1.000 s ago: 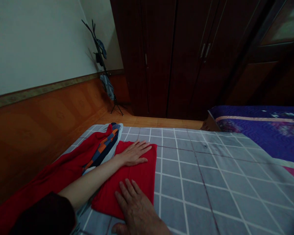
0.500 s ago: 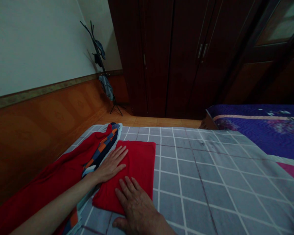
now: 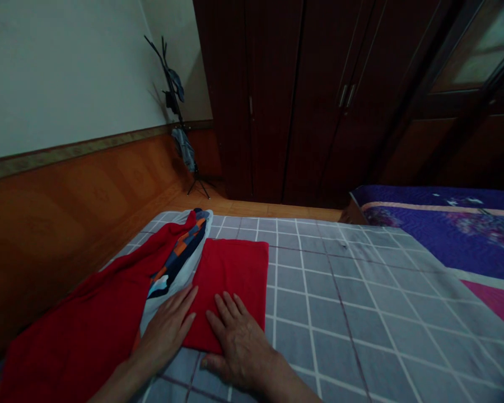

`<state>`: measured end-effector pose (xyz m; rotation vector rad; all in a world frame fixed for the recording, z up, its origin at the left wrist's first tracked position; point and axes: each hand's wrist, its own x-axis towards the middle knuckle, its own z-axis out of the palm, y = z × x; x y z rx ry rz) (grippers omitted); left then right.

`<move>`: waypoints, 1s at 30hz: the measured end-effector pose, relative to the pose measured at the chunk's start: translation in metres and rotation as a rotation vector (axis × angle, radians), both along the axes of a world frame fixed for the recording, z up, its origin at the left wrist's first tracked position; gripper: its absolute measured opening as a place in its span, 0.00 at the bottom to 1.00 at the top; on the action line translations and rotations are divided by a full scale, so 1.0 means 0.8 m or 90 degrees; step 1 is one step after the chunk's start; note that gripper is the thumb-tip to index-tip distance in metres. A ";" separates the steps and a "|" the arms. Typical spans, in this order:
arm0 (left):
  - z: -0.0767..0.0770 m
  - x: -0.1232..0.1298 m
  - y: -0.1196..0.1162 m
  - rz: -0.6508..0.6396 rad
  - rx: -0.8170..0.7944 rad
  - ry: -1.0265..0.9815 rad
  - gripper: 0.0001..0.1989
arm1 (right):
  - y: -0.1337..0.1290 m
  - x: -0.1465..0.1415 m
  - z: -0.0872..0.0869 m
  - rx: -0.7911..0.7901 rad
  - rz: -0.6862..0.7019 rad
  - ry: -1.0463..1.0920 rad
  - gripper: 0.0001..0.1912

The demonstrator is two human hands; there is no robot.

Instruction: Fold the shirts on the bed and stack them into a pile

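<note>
A red cloth folded into a flat rectangle (image 3: 237, 266) lies on the grey checked bedsheet (image 3: 319, 291). My left hand (image 3: 168, 324) rests at its near left edge, fingers stretched out and their tips touching the red fabric. Flat on the near right part of the cloth lies my right hand (image 3: 237, 341), fingers extended and thumb out over the sheet. Neither hand grips anything. Left of the folded piece, a loose red garment (image 3: 92, 296) is spread out, partly over a cloth with orange, navy and pale blue patches (image 3: 180, 252).
Beyond the bed stands a dark wooden wardrobe (image 3: 273, 101). A black coat stand (image 3: 168, 78) with items hung on it is in the corner. At right is a purple flowered bedcover (image 3: 437, 224). A wall with an orange lower part (image 3: 88, 207) runs along the left.
My left hand has drawn back toward me, from the middle of the folded cloth's left side to its near left edge. My right hand stays about where it was on the cloth.
</note>
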<state>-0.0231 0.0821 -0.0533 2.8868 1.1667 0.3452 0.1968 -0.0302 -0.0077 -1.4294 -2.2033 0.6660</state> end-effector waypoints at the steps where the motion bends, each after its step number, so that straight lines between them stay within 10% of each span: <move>1: 0.002 0.001 -0.003 -0.005 0.019 0.004 0.25 | 0.000 -0.001 0.000 0.001 -0.010 -0.002 0.39; 9: 0.005 0.022 0.005 -0.110 0.041 0.051 0.29 | 0.004 -0.011 -0.010 -0.024 -0.140 -0.065 0.47; 19: -0.003 0.016 -0.001 -0.083 -0.007 -0.001 0.29 | 0.049 0.037 -0.011 0.012 -0.292 -0.061 0.32; 23: -0.003 0.008 -0.001 -0.012 -0.064 -0.106 0.28 | 0.036 0.076 -0.001 -0.036 -0.493 0.030 0.31; 30: 0.006 -0.010 0.023 0.211 -0.348 -0.200 0.38 | -0.033 0.047 -0.012 -0.233 -0.563 0.283 0.23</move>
